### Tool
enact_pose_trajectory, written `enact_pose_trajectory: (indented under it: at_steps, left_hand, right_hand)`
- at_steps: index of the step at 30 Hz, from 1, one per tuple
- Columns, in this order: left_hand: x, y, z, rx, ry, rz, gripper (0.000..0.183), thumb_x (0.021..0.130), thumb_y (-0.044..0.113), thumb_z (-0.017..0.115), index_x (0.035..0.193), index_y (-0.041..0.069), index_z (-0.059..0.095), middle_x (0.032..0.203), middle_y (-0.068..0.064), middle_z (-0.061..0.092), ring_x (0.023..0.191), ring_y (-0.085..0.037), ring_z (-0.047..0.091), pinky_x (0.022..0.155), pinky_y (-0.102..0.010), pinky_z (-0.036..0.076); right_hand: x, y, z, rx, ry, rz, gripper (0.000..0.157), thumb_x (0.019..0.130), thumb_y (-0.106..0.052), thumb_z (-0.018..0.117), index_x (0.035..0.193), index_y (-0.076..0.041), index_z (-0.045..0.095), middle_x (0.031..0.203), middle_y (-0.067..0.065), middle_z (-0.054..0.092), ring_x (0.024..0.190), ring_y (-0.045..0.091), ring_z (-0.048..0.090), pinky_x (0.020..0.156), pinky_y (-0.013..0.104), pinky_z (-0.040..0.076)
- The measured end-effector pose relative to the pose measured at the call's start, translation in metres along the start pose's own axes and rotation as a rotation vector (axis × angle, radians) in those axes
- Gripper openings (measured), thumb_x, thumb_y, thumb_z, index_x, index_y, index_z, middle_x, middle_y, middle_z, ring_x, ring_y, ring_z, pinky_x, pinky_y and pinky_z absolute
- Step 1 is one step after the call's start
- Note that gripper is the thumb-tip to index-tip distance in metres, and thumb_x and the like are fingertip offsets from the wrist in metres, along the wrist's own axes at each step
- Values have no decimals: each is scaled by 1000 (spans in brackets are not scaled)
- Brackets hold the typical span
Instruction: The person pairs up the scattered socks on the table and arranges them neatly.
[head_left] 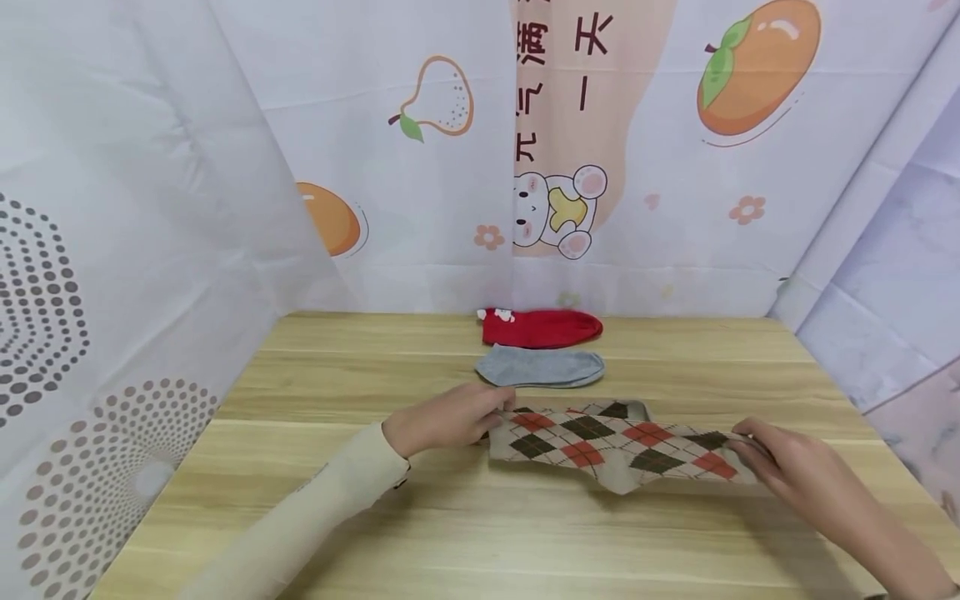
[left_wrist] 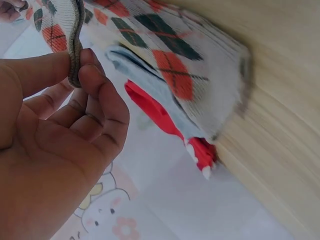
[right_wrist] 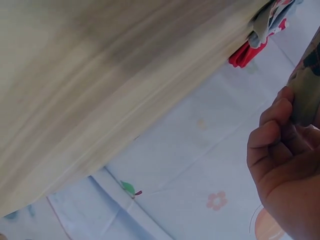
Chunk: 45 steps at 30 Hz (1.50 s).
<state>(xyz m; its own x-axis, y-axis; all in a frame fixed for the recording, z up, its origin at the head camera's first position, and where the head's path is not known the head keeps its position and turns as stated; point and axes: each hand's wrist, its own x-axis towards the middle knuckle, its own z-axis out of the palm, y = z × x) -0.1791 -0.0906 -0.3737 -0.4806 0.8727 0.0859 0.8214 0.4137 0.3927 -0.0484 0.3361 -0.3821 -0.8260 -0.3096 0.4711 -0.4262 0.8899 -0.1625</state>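
Observation:
A beige argyle sock [head_left: 585, 442] with red and dark diamonds is stretched lengthwise between my two hands, its heel hanging down in the middle. My left hand [head_left: 450, 417] pinches the ribbed edge at its left end, thumb against fingertips in the left wrist view. At the other end, my right hand [head_left: 802, 467] grips the sock; in the right wrist view its curled fingers [right_wrist: 265, 137] hold the greyish tip. Behind the held sock lies a second argyle sock [left_wrist: 170, 50] on the table, mostly hidden by the first in the head view.
Toward the back of the wooden table [head_left: 375, 367] lie a grey sock [head_left: 540, 367] and, just beyond it, a red sock [head_left: 555, 329] with a white figure near its cuff. A printed white curtain [head_left: 427, 208] hangs along the table's far edge, with more cloth at both sides.

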Motion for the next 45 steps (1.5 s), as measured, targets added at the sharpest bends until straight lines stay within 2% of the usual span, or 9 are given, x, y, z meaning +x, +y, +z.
enact_pose_trajectory:
  at_steps: [5,11,19,25,30,37,41,45]
  left_hand:
    - [-10,-8,-4,2,-4,-40,19,95,1,64,111,8,57,96,-2,66,80,-8,57,76,-19,51]
    - [-22,-16,-8,5,10,-91,16,96,1,62,109,9,58,99,0,67,86,-9,60,78,-23,52]
    - [-36,-29,-17,0,36,-132,14,95,-2,61,103,9,58,92,-3,68,80,-9,61,74,-24,53]
    - [-42,-40,-17,-1,17,-169,12,96,-1,60,105,7,59,87,-3,67,75,-9,58,70,-24,52]
    - [-43,-48,-10,-6,-17,-185,9,97,-1,58,101,7,59,87,-1,65,75,-9,55,69,-24,50]
    - [-39,-52,-2,20,-30,-179,9,97,0,58,92,7,60,77,4,52,71,-9,48,66,-24,45]
    - [-38,-55,0,17,-19,-189,8,98,1,58,93,8,60,78,4,55,70,-8,48,65,-23,46]
    - [-34,-59,2,27,-3,-203,6,98,3,59,97,7,63,82,3,60,70,-8,51,67,-23,49]
  right_hand:
    - [15,-3,9,7,22,-52,20,84,-3,76,93,-18,64,66,-23,42,55,-6,33,48,21,32]
    - [34,-7,19,26,-11,-81,21,85,-3,75,92,-18,63,65,-23,42,53,-7,33,48,21,32]
    - [61,-12,32,58,-56,-126,23,84,-3,76,90,-20,61,67,-21,43,56,-5,35,50,21,33]
    - [80,-14,46,63,-88,-167,25,85,-3,75,85,-22,58,68,-20,41,59,-3,37,53,22,36]
    - [88,-13,61,67,-161,-185,24,86,-2,73,82,-20,57,68,-17,45,59,-1,39,53,24,38]
    - [92,-11,74,103,-317,-143,28,90,-6,71,75,-24,55,66,-18,45,59,1,42,54,25,40]
    - [98,-8,77,122,-366,-112,26,90,-7,71,74,-21,57,66,-15,50,59,2,43,54,26,41]
    - [103,-5,81,105,-383,-85,27,91,-9,70,72,-19,55,63,-12,47,57,3,41,53,26,38]
